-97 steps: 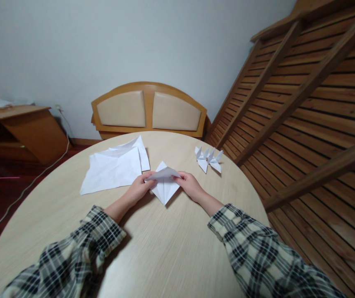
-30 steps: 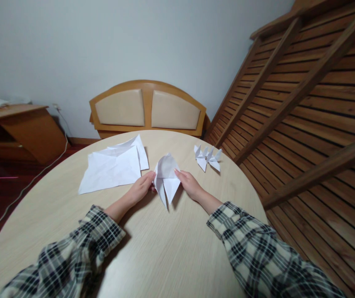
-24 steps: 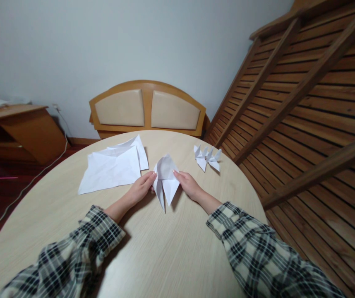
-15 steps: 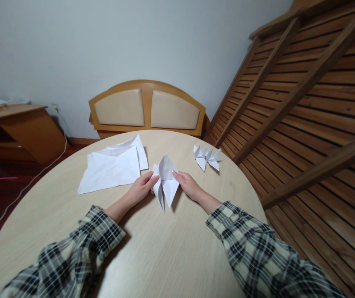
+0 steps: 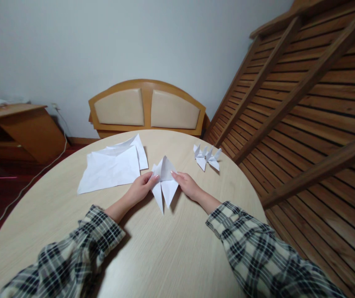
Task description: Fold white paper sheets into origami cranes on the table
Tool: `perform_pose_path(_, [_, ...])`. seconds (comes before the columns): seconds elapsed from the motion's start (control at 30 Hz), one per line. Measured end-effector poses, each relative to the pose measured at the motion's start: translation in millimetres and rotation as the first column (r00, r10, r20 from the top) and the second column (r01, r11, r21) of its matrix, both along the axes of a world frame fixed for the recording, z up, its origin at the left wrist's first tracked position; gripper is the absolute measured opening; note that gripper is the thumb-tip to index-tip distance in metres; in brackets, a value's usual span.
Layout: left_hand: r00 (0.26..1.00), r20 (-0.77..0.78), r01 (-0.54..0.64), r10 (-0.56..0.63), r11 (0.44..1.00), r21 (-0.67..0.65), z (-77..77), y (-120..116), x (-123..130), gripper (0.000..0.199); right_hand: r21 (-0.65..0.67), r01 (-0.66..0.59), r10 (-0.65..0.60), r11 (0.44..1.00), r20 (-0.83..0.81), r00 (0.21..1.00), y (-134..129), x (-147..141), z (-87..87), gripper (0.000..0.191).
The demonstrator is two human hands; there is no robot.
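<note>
Left grip (image 5: 140,185) pinching paper (image 5: 166,169) at left edge, right grip (image 5: 188,184) pinching opposite edge; probably steadying two flaps (image 5: 169,192) pointing nearward. Paper sitting over table (image 5: 165,252), contact unclear, between sheets (image 5: 113,169) at left, figures (image 5: 201,162) at right.

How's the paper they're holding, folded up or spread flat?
Folded: the paper has a crease across it and two pointed flaps at its near end.

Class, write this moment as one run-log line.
left hand: holds paper | right hand: holds paper | sheets: on table, left | folded figures: on table, right
</note>
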State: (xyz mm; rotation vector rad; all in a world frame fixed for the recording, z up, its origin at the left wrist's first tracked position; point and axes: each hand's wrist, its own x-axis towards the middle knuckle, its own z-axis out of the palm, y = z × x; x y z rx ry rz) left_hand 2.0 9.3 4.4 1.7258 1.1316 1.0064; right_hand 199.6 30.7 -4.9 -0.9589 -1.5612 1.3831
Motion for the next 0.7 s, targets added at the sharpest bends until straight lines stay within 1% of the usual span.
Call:
perform_pose_path(0.23, [1.000,0.016,-0.002,0.002,1.000,-0.007,-4.3,1.1,-0.9,0.034,0.009,-0.016,0.016,1.000,0.014,1.000,-0.2,0.0,0.4,0.054])
perform_pose_path(0.43, [0.999,-0.038,-0.032,0.032,0.999,0.004,-2.4,0.7,-0.8,0.030,0.011,-0.021,0.021,1.000,0.006,1.000,0.4,-0.4,-2.6,0.052])
perform_pose_path(0.6, [0.999,-0.016,-0.034,0.034,0.999,-0.003,-0.9,0.7,-1.2,0.029,0.009,-0.050,0.050,0.999,0.019,0.999,-4.2,0.2,5.2,0.054])
perform_pose_path(0.7, [0.999,0.025,-0.036,0.037,0.999,-0.028,-2.6,1.6,-1.9,0.030,0.024,-0.073,0.074,0.997,-0.025,0.997,-6.2,1.4,8.9,0.054])
